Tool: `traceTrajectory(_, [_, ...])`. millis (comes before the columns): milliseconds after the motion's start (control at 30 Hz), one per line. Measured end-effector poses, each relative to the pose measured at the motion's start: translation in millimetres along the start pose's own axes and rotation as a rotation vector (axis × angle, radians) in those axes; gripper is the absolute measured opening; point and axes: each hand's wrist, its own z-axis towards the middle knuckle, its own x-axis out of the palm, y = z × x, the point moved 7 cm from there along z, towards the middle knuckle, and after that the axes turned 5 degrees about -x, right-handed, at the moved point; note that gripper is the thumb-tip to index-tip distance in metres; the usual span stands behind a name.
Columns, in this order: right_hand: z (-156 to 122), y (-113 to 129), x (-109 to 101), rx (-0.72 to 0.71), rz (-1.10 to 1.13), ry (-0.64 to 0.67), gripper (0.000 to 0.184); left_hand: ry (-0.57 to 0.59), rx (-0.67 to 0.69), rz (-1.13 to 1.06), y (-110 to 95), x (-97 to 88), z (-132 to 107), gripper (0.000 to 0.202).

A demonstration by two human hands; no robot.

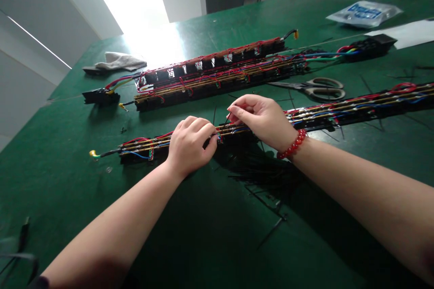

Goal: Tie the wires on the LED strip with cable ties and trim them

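A long black bar with brass-coloured rods and red and blue wires [342,115] lies across the table in front of me. My left hand [191,144] is closed over its left part, thumb and forefinger pinched at the near edge. What the pinch holds exactly is partly hidden. Just to the right, my right hand [259,119] is above the bar, its fingertips pinching a thin black strip that looks like a cable tie [228,116]. A bundle of black cable ties [267,167] lies on the near side of the bar, partly in shadow.
Behind are two similar wired bars [217,79] with connector ends. Scissors [313,88] lie between them and my bar. A grey cloth [122,61] sits at the far left, plastic packets [366,13] and white paper [407,34] at the back right. Loose black ties are scattered around.
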Motion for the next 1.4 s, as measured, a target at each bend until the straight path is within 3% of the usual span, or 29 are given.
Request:
traceTrajectory(200, [-1,-2,1,-0.028,-0.092,0.015,0.023,-0.012,-0.021,-0.030,1,-0.2,0,0.011])
traceTrajectory(433, [-2,2,1,-0.030,-0.025,-0.023,0.023,-0.021,0.028,-0.018,1,1.1,1,0.016])
traceTrajectory(800, [-3,4,-1,-0.069,-0.079,-0.040,0.025,0.026,0.028,-0.006,0,2.5,0,0.006])
traceTrajectory(1100, [-4,17,4,-0.265,-0.408,0.002,0.015,0.031,0.053,0.043,-2,2.2,0,0.004])
traceTrajectory(1400, [-4,17,8,-0.341,-0.476,0.021,0.013,0.062,0.058,0.120,-2,4.9,-1,0.005])
